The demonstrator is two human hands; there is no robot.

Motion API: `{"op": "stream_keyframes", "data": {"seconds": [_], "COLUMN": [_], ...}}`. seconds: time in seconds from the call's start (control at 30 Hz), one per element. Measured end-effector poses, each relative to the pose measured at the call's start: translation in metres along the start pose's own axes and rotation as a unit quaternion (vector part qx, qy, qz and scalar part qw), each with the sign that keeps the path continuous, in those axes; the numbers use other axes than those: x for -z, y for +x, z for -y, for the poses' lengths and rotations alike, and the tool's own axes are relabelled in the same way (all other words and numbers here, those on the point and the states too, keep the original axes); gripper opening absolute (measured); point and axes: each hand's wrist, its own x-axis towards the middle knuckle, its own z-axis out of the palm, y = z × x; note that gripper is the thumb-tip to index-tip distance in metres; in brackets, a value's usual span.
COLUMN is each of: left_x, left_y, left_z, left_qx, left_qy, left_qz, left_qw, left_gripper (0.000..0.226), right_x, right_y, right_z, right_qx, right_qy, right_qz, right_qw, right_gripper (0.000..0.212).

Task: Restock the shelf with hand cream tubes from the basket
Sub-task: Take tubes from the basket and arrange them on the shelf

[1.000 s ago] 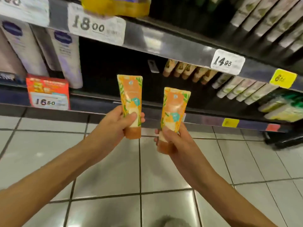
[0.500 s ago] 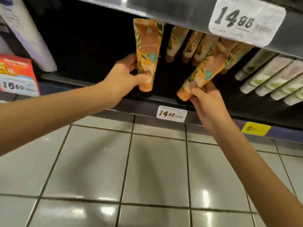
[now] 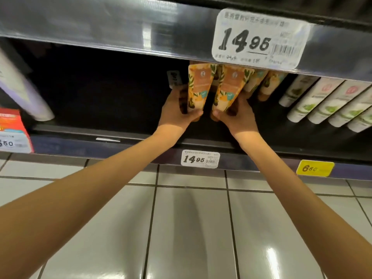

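Both hands are up inside the shelf [image 3: 128,137], one orange hand cream tube each. The left hand [image 3: 175,115] grips the left tube [image 3: 198,87] near its bottom end, with the thumb laid across the front and the other fingers curled round the back, so it's a proper wrap-around hold. The right hand [image 3: 237,117] does the mirror image on the right tube [image 3: 229,87], thumb low on the front and fingers tucked behind.

Both tubes stand roughly upright, wide flat end up and narrow end down in the hands. They sit side by side with a dark gap between them lower down. Their tops are partly hidden by the upper shelf edge [image 3: 100,25]. Can't tell if either one touches the shelf floor, since the hands cover the bottoms.

Just right of the right tube there are more orange tubes [image 3: 269,85], leaning. Further right is a tilted row of white tubes [image 3: 314,103] with green print. Far left is a blurry pale purple tube [image 3: 26,95] with a red price card [image 3: 12,127] below it.

A big price tag [image 3: 259,39] reading 14.95 sits on the upper shelf edge right above the tubes. A small price tag [image 3: 200,159] with the same number is on the front rail under the hands, and a yellow tag [image 3: 315,168] is off to the right. Pale floor tiles [image 3: 191,228] underneath.
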Motion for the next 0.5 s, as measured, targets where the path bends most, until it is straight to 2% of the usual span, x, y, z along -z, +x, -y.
{"op": "stream_keyframes", "data": {"seconds": [0.23, 0.5], "left_x": [-0.004, -0.007], "left_y": [0.011, 0.024], "left_z": [0.004, 0.002], "left_qx": [-0.042, -0.064], "left_qy": [0.068, 0.068], "left_qz": [-0.045, -0.047], "left_qw": [0.996, 0.995], "left_gripper": [0.041, 0.04], "right_x": [-0.004, -0.013], "right_y": [0.011, 0.024], "right_z": [0.001, 0.0], "right_qx": [0.006, -0.016], "right_qy": [-0.025, -0.009], "right_qz": [-0.017, -0.077], "right_qw": [1.0, 0.997], "right_gripper": [0.037, 0.039]}}
